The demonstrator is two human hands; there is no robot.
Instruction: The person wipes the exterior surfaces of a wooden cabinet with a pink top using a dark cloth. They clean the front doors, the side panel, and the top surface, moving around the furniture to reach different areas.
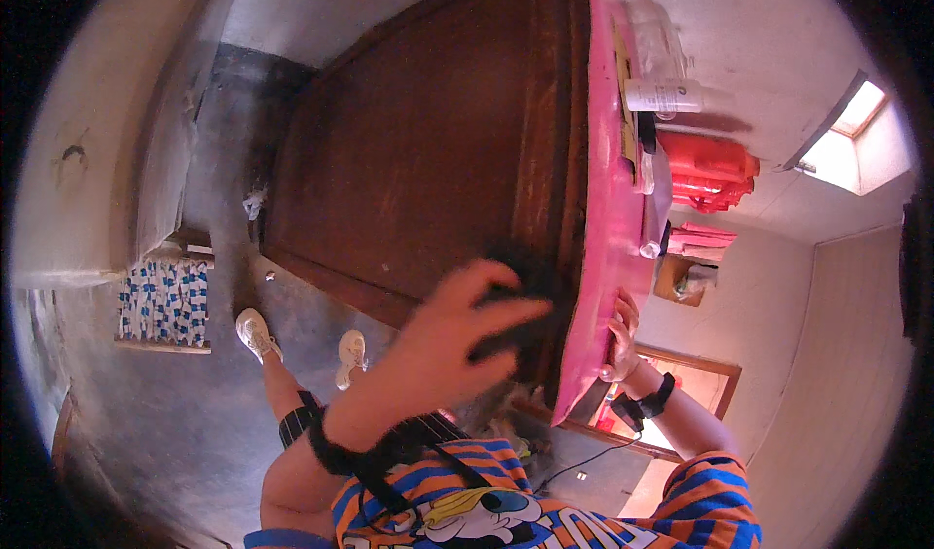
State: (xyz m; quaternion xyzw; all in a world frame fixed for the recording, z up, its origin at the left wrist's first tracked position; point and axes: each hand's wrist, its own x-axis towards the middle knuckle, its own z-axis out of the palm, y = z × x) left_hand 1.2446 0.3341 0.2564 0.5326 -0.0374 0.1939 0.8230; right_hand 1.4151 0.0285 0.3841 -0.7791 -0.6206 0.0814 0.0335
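Note:
My left hand (460, 330) is blurred, its fingers spread around a dark, soft-looking thing (536, 268), perhaps a cloth or brush, against the dark brown wooden side panel (408, 148) of a piece of furniture. My right hand (624, 337) rests on the edge of its pink top (602, 206), near the end closest to me, and appears to hold nothing. Both wrists wear black straps. A white bottle (660, 95) bearing writing and a clear rolled item (651, 239) lie on the top, further along.
Red plastic items (708, 170) stand behind the pink top. A small window (861, 111) and a wood-framed opening (722, 381) are in the walls. A patterned curtain (164, 301) hangs low at the left. A black cable (584, 465) runs near my right arm. My shoes (255, 334) stand on the grey floor.

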